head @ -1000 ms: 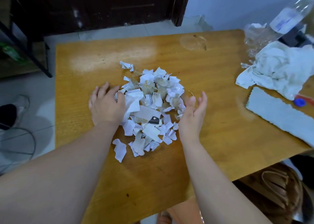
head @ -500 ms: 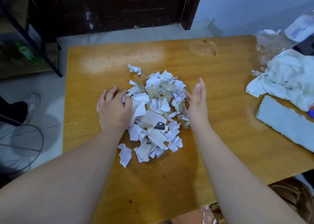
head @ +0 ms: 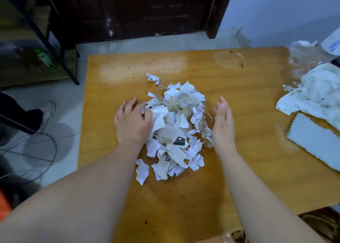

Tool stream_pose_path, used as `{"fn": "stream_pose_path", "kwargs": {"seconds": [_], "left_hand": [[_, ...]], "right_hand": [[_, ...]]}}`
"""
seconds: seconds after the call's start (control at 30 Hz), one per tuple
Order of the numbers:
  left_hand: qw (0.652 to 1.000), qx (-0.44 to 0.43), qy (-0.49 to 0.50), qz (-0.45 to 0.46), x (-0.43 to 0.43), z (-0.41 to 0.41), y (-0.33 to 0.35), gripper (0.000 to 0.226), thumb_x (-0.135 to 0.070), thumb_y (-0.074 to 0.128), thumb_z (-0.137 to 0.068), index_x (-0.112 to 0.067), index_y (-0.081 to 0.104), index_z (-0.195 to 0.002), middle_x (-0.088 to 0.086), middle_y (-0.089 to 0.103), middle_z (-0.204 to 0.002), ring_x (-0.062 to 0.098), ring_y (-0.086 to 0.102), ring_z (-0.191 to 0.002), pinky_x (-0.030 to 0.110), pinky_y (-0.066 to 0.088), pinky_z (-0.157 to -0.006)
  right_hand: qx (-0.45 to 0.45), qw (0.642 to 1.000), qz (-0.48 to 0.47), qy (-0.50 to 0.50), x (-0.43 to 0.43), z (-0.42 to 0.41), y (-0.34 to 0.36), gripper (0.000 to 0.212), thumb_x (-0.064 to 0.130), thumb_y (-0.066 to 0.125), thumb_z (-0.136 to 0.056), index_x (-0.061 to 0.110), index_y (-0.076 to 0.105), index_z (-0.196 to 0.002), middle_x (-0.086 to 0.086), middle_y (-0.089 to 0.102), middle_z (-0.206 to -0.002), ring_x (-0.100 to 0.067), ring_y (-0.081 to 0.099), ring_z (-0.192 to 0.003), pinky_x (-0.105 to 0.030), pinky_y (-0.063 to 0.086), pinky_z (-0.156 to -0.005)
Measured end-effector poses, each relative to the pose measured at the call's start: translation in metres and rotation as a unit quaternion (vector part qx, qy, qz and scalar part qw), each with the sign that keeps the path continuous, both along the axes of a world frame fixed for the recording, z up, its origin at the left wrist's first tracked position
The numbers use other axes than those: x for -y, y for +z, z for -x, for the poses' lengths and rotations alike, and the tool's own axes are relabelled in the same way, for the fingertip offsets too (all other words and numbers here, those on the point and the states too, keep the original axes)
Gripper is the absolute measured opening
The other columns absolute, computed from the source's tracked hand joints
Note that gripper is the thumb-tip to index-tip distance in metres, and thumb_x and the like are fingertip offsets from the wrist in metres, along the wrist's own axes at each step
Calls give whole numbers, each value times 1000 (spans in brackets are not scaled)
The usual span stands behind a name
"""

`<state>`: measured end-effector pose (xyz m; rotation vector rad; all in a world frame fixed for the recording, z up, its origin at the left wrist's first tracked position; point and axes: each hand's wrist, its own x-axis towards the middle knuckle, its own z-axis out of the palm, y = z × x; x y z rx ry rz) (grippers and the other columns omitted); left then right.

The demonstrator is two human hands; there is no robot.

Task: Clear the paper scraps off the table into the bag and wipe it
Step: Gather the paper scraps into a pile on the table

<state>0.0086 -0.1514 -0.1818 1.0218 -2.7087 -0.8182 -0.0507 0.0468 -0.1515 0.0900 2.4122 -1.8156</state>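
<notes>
A heap of torn white and yellowish paper scraps lies in the middle of the wooden table. My left hand rests palm down on the heap's left edge, fingers spread over a few scraps. My right hand stands on its edge against the heap's right side, fingers straight and together, holding nothing. One stray scrap lies just beyond the heap, and another scrap lies at its near left. A crumpled white bag sits at the table's right edge.
A pale cleaning cloth lies flat at the right, near the bag. Crinkled clear plastic and a plastic bottle sit at the far right corner. Beyond the table's left edge are the floor, a metal shelf frame and someone's shoe.
My right hand has slid in against the right side of the heap and stands more upright. My left hand has stayed on the left edge. The heap is slightly tighter.
</notes>
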Motion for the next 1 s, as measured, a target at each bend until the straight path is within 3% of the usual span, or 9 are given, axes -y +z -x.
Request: {"fn": "stream_pose_path", "kwargs": {"seconds": [0.17, 0.27, 0.37, 0.43, 0.53, 0.67, 0.77, 0.87, 1.0], "left_hand": [[1000, -2, 2, 1, 0, 0, 0, 41, -34, 38, -96, -31, 55, -133, -6, 36, -154, 22, 19, -145, 44, 14, -118], [1000, 5, 2, 6, 0, 0, 2, 42, -37, 39, -94, -32, 54, -133, -6, 36, -154, 21, 19, -145, 44, 13, -118], [1000, 6, -6, -4, 0, 1, 2, 45, -43, 39, -91, -33, 55, -132, -7, 34, -154, 20, 17, -146, 44, 12, -118], [1000, -5, -12, -8, 1, -1, 3, 46, -46, 37, -91, -33, 55, -132, -7, 34, -155, 20, 16, -146, 44, 12, -118], [997, -20, -32, -63, 7, -5, 2, 53, -46, 35, -94, -28, 42, -143, -2, 30, -157, 20, 12, -148, 44, 9, -120], [952, -108, -20, -285, 2, -34, 16, 56, -48, 37, -93, -33, 32, -147, -6, 27, -157, 15, 18, -147, 46, 16, -119], [967, -122, -37, -219, -26, -75, 24, 47, -40, 29, -101, -32, 30, -148, -10, 25, -157, 7, 17, -145, 35, 14, -119], [987, -100, -17, -121, -59, -99, 17, 61, -45, 21, -94, -25, 23, -152, -7, 15, -161, 9, 8, -148, 31, 6, -120], [986, -54, 75, -135, -90, -89, 5, 83, -63, 8, -84, -18, 13, -154, 3, 4, -163, 16, -1, -150, 34, -4, -120]], "right_hand": [[-34, 985, -142, -96, -28, -29, -9, 40, 28, 31, -102, 19, 44, -139, 4, 49, -140, -13, 42, -131, -18, 27, -100], [-60, 966, -249, -36, -46, -49, -27, 39, 17, 35, -100, 14, 45, -138, -2, 50, -139, -19, 39, -134, -23, 25, -106], [-115, 920, -369, 57, -48, -58, -40, 42, 5, 38, -97, 13, 47, -137, -1, 47, -142, -19, 33, -138, -21, 17, -109], [-134, 897, -413, 81, -45, -57, -42, 47, -2, 40, -91, 15, 50, -134, 0, 45, -144, -21, 31, -138, -26, 21, -111], [-119, 894, -424, 77, -42, -56, -40, 54, -3, 39, -88, 17, 46, -137, 2, 42, -145, -21, 28, -138, -31, 26, -110], [-126, 898, -414, 75, -42, -58, -39, 58, -5, 38, -87, 19, 40, -140, 1, 44, -144, -22, 28, -137, -32, 26, -110], [-121, 898, -416, 79, -43, -59, -40, 57, -4, 37, -87, 20, 42, -139, 2, 42, -145, -21, 27, -138, -34, 28, -110], [-118, 896, -422, 74, -43, -58, -39, 55, -3, 35, -89, 20, 43, -138, 4, 41, -146, -20, 27, -138, -34, 28, -109], [-115, 895, -425, 74, -41, -58, -38, 55, -3, 34, -88, 19, 43, -138, 4, 41, -146, -20, 27, -138, -33, 27, -109]]}}
